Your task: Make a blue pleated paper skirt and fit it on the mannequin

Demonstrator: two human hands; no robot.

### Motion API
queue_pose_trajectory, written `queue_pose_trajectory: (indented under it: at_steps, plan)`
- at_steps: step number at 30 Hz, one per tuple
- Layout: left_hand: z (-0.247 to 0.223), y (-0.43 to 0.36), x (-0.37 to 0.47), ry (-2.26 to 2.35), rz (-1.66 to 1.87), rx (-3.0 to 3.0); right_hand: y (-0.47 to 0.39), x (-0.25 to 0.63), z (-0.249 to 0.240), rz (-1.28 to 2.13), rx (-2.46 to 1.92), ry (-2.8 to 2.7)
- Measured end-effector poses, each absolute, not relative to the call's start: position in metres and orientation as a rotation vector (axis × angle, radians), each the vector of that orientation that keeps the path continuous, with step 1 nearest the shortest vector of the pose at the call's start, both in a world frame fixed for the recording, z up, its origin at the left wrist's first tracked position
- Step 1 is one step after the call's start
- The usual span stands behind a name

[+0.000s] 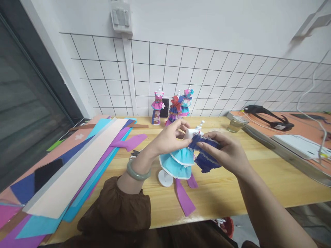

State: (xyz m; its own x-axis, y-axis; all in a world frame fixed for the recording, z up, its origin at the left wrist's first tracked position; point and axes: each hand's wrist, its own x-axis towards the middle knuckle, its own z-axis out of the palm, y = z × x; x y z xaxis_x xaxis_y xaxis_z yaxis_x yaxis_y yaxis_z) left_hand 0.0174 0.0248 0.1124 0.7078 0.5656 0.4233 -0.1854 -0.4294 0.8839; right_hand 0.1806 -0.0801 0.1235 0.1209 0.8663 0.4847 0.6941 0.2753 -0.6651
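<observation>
A small white dress form (198, 130) on a round white base (165, 178) wears a tiered light-blue skirt (178, 163) with white edging. Dark-blue gathered fabric (207, 155) lies against its waist and hangs off to the right. My right hand (224, 151) pinches this fabric between thumb and fingers. My left hand (172, 137), with a green bangle on the wrist, is closed at the bodice's left side; what its fingertips hold is hidden. Purple strips (184, 198) lie beneath the skirt.
Several dressed mini forms (157, 108) stand by the tiled wall. Coloured fabric strips (77, 172) and a black phone (48, 174) cover the table's left. A glass cup (236, 124), black headset (271, 117) and white box (297, 144) are right. A red bin (227, 225) sits below the table edge.
</observation>
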Motion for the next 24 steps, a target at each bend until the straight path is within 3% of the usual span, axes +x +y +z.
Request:
queue_pose_trajectory:
  at_steps: [24]
  plan:
    - [0.115,0.022,0.016,0.32,0.79,1.813,-0.073,0.171,0.114,0.132,-1.497,-1.542]
